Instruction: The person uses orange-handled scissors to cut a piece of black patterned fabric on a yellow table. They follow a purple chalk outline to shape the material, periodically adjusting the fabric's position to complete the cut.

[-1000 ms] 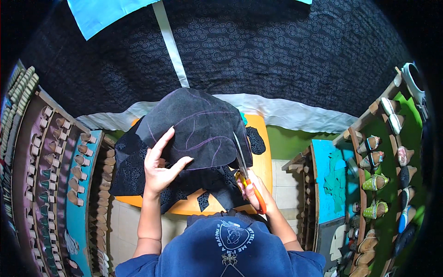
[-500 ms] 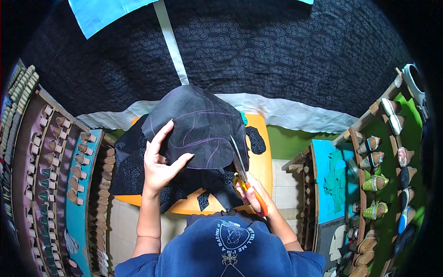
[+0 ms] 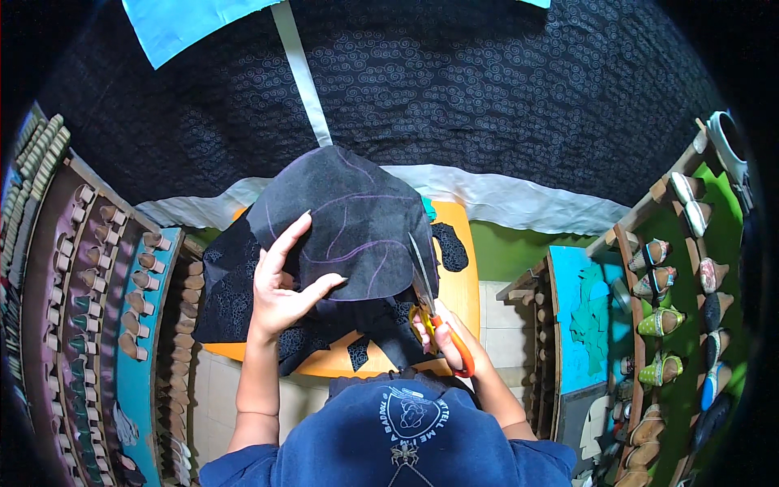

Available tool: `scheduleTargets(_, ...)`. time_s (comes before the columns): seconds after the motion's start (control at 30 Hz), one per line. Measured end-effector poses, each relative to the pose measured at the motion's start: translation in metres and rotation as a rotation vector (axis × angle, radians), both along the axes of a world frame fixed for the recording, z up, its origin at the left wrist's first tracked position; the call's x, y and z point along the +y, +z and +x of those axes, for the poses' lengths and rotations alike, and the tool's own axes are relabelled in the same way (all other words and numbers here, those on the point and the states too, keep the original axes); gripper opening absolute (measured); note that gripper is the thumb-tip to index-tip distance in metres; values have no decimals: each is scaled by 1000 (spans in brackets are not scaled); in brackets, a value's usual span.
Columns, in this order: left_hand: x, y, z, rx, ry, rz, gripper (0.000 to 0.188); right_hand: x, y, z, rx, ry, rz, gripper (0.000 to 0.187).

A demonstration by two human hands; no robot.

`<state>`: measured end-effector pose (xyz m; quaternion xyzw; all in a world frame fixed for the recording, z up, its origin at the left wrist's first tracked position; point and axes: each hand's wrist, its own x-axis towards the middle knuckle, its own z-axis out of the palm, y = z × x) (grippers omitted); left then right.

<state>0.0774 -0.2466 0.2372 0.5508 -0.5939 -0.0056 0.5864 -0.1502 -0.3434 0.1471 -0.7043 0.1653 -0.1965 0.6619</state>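
A black piece of fabric [image 3: 357, 223] with curved purple lines drawn on it is held up over the table. My left hand [image 3: 284, 280] grips it at its left side, thumb and index finger spread across the front, the other fingers partly hidden. In my right hand [image 3: 450, 333] is a pair of scissors [image 3: 423, 280] with orange and yellow handles. The blades point up and away along the fabric's right edge; whether they touch it I cannot tell. Beneath lie black patterned fabric pieces [image 3: 227, 284].
An orange table [image 3: 458, 284] carries the fabric and a small dark cutout [image 3: 449, 247]. Racks of shoe lasts [image 3: 134, 325] stand on the left, with shoes [image 3: 661, 321] on the right. A blue shelf top [image 3: 578, 316] holds green scraps. Dark patterned cloth [image 3: 487, 97] hangs at the back.
The scissors and my right hand have shifted slightly right and nearer to me. The held fabric has moved a little, its lower edge dipping slightly. My left hand keeps its grip.
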Motion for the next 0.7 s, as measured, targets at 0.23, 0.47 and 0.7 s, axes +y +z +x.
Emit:
scheduleTargets(0.23, 1, -4, 5, -69, 90, 15, 62, 4, 2, -2, -29, 61, 54, 63)
scheduleTargets(0.47, -1, -4, 1, -19, 86, 57, 60, 5, 5, 2, 0, 34, 164, 77)
scheduleTargets(0.7, 0, -8, -1, 166, 33, 101, 61, 5, 8, 2, 6, 39, 188, 78)
